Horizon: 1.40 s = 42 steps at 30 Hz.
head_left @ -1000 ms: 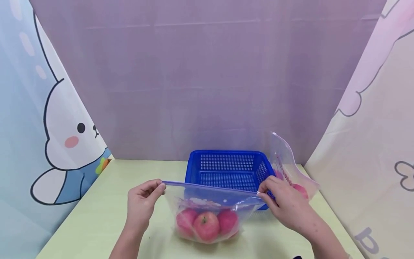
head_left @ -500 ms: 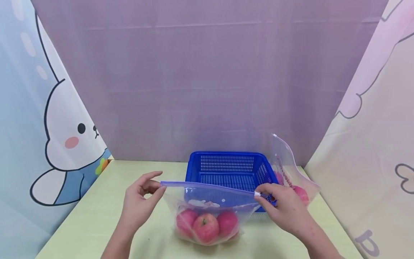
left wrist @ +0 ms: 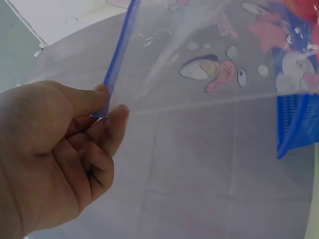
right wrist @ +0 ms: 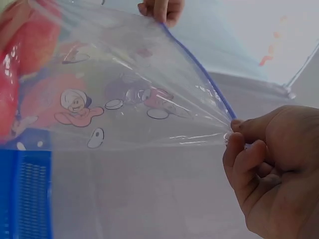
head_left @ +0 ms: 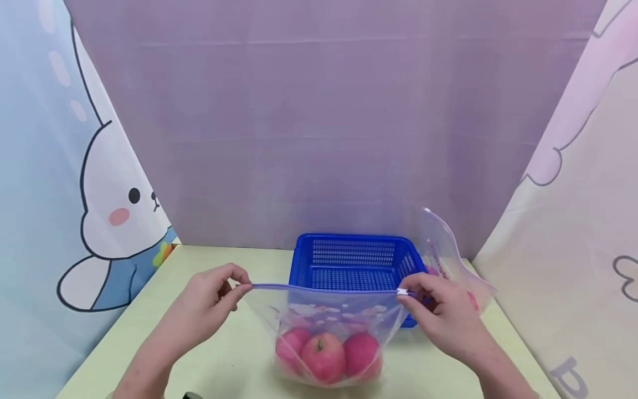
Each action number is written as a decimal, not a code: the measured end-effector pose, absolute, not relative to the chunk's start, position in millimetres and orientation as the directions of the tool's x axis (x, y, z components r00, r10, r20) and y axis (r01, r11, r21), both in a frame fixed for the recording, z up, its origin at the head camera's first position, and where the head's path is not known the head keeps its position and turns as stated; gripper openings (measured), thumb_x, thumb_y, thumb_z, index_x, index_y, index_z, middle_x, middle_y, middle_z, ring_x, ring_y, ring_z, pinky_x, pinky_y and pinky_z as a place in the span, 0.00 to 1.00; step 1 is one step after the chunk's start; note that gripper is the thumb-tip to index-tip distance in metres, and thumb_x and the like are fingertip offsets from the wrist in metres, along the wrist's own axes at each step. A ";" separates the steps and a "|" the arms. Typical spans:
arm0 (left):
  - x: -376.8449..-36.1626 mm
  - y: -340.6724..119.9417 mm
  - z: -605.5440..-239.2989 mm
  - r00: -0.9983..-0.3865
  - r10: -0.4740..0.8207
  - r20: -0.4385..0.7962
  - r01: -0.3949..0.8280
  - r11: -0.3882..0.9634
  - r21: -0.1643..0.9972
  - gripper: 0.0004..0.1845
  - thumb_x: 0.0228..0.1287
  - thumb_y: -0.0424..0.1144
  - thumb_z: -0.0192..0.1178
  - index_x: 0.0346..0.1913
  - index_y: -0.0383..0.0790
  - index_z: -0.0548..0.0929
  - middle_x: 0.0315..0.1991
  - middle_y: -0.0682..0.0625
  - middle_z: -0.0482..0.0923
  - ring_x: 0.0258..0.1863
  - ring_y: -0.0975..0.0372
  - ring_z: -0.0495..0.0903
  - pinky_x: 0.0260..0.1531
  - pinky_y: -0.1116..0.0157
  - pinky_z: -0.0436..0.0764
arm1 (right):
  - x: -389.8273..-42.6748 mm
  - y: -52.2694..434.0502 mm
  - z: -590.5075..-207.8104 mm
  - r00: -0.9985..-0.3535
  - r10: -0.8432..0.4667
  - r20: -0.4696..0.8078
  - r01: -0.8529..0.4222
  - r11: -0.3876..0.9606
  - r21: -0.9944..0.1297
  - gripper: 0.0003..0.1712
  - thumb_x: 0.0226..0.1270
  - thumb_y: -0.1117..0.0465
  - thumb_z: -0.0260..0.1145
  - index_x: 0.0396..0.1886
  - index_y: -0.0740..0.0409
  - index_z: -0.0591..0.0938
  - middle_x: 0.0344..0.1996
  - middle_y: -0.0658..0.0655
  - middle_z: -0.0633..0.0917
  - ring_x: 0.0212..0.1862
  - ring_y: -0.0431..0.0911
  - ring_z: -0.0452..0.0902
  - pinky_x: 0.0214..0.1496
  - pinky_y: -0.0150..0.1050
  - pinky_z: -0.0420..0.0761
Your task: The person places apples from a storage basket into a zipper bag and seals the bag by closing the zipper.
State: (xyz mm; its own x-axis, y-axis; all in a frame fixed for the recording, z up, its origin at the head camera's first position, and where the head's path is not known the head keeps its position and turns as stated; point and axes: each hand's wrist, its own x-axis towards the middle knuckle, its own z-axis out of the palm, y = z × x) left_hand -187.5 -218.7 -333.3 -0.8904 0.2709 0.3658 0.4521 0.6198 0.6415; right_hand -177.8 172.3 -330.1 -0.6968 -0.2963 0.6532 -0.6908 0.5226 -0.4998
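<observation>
Between the two hands, a clear zip bag (head_left: 334,316) with printed cartoon figures hangs by its purple zip edge, several red apples (head_left: 324,357) in its bottom. My left hand (head_left: 211,302) pinches the left end of that edge between thumb and fingers. At the opposite end my right hand (head_left: 443,310) pinches the edge beside the white slider (head_left: 401,291). The left wrist view shows the left thumb and fingertips on the bag's purple corner (left wrist: 105,107). In the right wrist view the fingertips cover most of the slider.
Behind the bag stands a blue plastic basket (head_left: 354,260) with slotted walls. To its right, a second zip bag (head_left: 453,249) holds red fruit, partly hidden by my right hand. The pale table (head_left: 224,354) is bordered by a purple curtain (head_left: 319,138) and printed side curtains.
My left hand came loose from the zip edge half a second ago and now pinches its end again. The edge is pulled straighter, and the bag appears slightly further right.
</observation>
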 end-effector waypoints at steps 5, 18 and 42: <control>-198.1 -208.7 -299.8 -0.794 0.437 0.423 0.607 0.528 0.594 0.11 0.66 0.29 0.61 0.46 0.48 0.83 0.24 0.57 0.76 0.20 0.66 0.76 0.17 0.68 0.74 | -165.0 183.2 -308.2 -0.680 -0.218 0.700 -0.707 0.447 -0.548 0.20 0.50 0.84 0.68 0.37 0.58 0.82 0.19 0.49 0.80 0.16 0.36 0.70 0.13 0.27 0.69; -219.6 -164.6 -192.7 -0.374 0.571 0.731 0.811 0.583 -0.040 0.05 0.59 0.32 0.68 0.37 0.44 0.89 0.26 0.58 0.74 0.18 0.69 0.68 0.18 0.68 0.69 | -142.7 208.0 -233.2 -0.640 -0.019 0.768 -0.768 0.004 -0.640 0.12 0.54 0.89 0.58 0.40 0.84 0.76 0.22 0.64 0.83 0.21 0.47 0.81 0.18 0.34 0.78; -308.7 -14.8 -87.5 -0.804 0.510 0.305 0.479 0.251 0.841 0.08 0.76 0.37 0.47 0.51 0.37 0.71 0.45 0.45 0.82 0.37 0.56 0.85 0.38 0.65 0.82 | -165.6 289.1 -164.8 -0.606 0.388 0.695 -0.778 -0.102 -0.620 0.06 0.65 0.80 0.58 0.41 0.74 0.75 0.30 0.62 0.76 0.26 0.50 0.85 0.23 0.36 0.81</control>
State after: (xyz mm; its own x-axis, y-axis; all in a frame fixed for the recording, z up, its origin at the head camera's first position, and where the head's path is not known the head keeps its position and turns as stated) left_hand -308.7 -14.8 -87.5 -0.8040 0.5105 0.3049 0.4786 0.2512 0.8413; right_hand -165.6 289.1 -164.8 -0.6056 0.3881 0.6948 -0.7775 -0.1025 -0.6205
